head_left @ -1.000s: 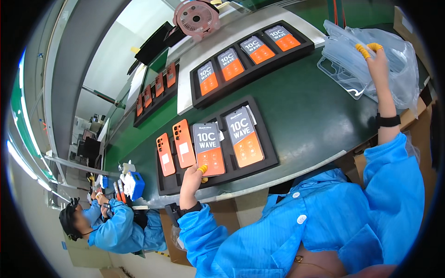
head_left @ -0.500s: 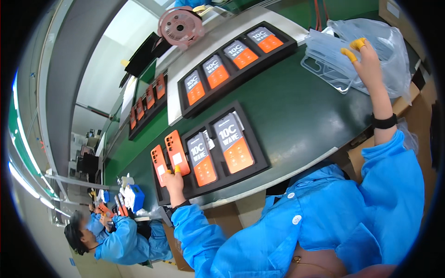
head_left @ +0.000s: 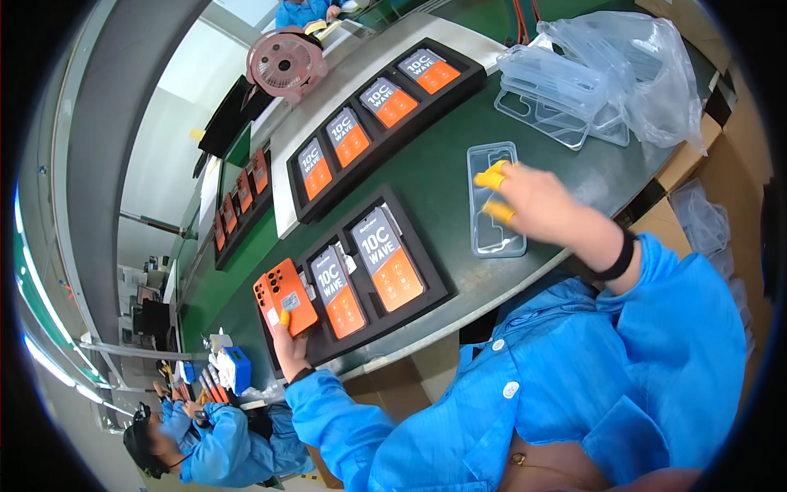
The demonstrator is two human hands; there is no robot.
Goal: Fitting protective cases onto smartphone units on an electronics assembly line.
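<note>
My left hand (head_left: 291, 348), yellow covers on its fingertips, is closed on an orange phone (head_left: 297, 316). The phone is back up, tilted over the left end of a black foam tray (head_left: 438, 287), and partly covers another orange phone (head_left: 261, 297). Two phones with grey-and-orange printed fronts, one in the middle (head_left: 339, 297) and one at the right (head_left: 388, 261), lie in the same tray. My right hand (head_left: 537, 201) is over a clear plastic phone case (head_left: 485, 234) on the table, its yellow-covered fingers apart; whether they touch the case is unclear.
Clear cases (head_left: 557, 82) lie stacked beside a plastic bag (head_left: 656, 74) at the far right. Behind stands a second black tray (head_left: 307, 211) of phones, with a further tray (head_left: 238, 234) to its left. A pink fan (head_left: 285, 64) stands at the back. A co-worker (head_left: 221, 443) sits at the left.
My right hand has come from the stacked cases toward me and left; a clear case now lies under it. My left hand has lifted an orange phone, which now overlaps the other one.
</note>
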